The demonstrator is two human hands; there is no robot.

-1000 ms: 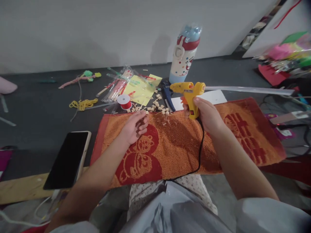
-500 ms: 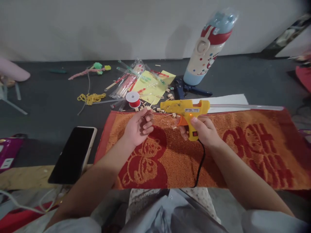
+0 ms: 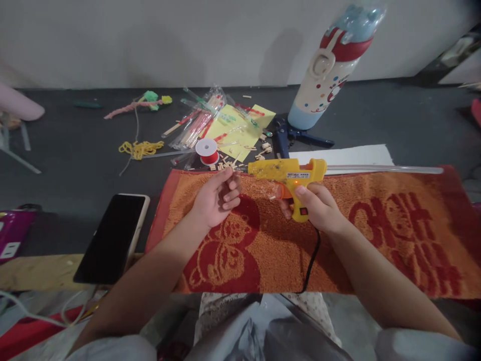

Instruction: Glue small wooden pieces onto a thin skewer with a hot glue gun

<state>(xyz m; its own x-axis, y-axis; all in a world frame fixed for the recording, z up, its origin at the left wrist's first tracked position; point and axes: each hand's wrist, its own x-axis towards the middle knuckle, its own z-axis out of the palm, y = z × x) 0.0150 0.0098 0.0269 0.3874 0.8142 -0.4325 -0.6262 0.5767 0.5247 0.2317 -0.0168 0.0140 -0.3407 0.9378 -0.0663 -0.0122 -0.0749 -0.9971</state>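
Yellow glue gun (image 3: 287, 170) held about level over the far edge of the orange towel (image 3: 281, 245), which lies along the near edge of the tabletop (image 3: 67, 165). I see the right hand (image 3: 317, 203) wrapped round its grip. Left hand (image 3: 220, 198) near its front end, fingers curled, thumb and forefinger drawn together; whether they pinch anything, I cannot tell. Red-wound spool (image 3: 208, 152) beyond the towel's far edge.

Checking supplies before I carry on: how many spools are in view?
1: the red-and-white spool, upright on the dark table, beyond the left hand and near the far edge of the orange towel. Others may be hidden.
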